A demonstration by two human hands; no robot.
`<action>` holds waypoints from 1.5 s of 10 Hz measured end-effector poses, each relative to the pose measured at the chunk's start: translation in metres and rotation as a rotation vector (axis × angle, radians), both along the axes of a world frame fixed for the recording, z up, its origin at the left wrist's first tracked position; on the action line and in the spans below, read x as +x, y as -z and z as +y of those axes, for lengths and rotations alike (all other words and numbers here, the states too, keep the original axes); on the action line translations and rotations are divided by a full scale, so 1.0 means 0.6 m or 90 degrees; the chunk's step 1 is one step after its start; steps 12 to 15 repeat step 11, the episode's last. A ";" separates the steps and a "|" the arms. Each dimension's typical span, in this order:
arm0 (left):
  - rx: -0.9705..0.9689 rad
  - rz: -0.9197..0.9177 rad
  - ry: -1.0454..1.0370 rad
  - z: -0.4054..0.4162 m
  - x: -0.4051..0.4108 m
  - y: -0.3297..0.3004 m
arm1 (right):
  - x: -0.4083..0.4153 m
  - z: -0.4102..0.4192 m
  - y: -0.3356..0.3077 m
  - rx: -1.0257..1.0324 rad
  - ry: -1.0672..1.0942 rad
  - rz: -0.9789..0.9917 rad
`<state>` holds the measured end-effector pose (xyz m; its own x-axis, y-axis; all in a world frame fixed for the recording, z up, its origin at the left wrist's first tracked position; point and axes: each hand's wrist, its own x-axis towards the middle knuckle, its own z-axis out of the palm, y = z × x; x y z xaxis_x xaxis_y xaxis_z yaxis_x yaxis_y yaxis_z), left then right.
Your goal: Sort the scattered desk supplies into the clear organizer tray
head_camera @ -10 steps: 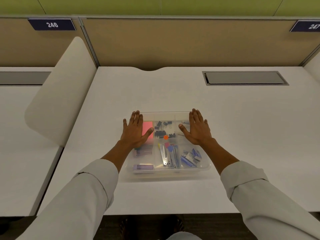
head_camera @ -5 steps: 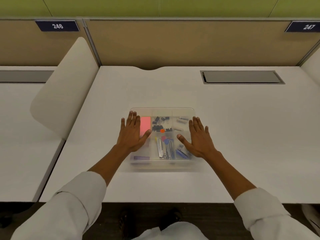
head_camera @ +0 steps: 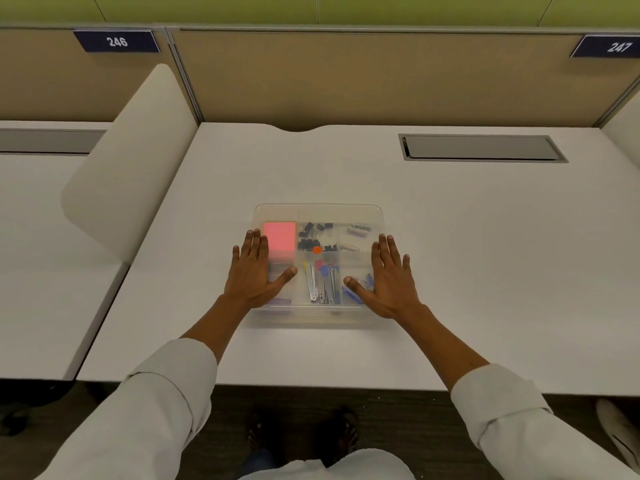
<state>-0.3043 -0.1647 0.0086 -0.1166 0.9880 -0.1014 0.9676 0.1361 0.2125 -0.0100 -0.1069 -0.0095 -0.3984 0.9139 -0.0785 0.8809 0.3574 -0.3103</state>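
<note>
The clear organizer tray [head_camera: 318,210] sits in the middle of the white desk [head_camera: 485,254]. Its compartments hold a pink sticky-note pad [head_camera: 280,235], black binder clips [head_camera: 313,233], an orange round piece [head_camera: 317,250], metal tools with blue and pink parts [head_camera: 322,282], and small pale pieces [head_camera: 358,230] at the back right. My left hand [head_camera: 254,271] lies flat, fingers spread, over the tray's left side. My right hand [head_camera: 389,275] lies flat over the tray's right side, with blue items [head_camera: 351,294] partly hidden under its thumb. Neither hand holds anything.
A curved white divider panel [head_camera: 128,168] stands to the left between desks. A grey cable hatch [head_camera: 481,147] is set in the desk at the back right. Tan partitions carry the number plates 246 [head_camera: 117,41] and 247 [head_camera: 618,46].
The view has pulled back and away from the desk, so the tray looks smaller and farther off. Both hands have slid back toward the tray's near end and stay flat.
</note>
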 end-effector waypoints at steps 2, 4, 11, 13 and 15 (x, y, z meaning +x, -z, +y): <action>0.019 -0.017 -0.005 0.001 -0.003 0.007 | -0.001 0.000 0.003 0.011 -0.001 -0.027; 0.016 -0.017 0.001 0.004 -0.005 0.011 | -0.003 0.000 -0.003 0.012 0.005 -0.055; 0.034 -0.012 0.056 0.002 0.005 -0.005 | -0.029 0.001 -0.034 0.017 0.002 -0.088; 0.034 -0.012 0.056 0.002 0.005 -0.005 | -0.029 0.001 -0.034 0.017 0.002 -0.088; 0.034 -0.012 0.056 0.002 0.005 -0.005 | -0.029 0.001 -0.034 0.017 0.002 -0.088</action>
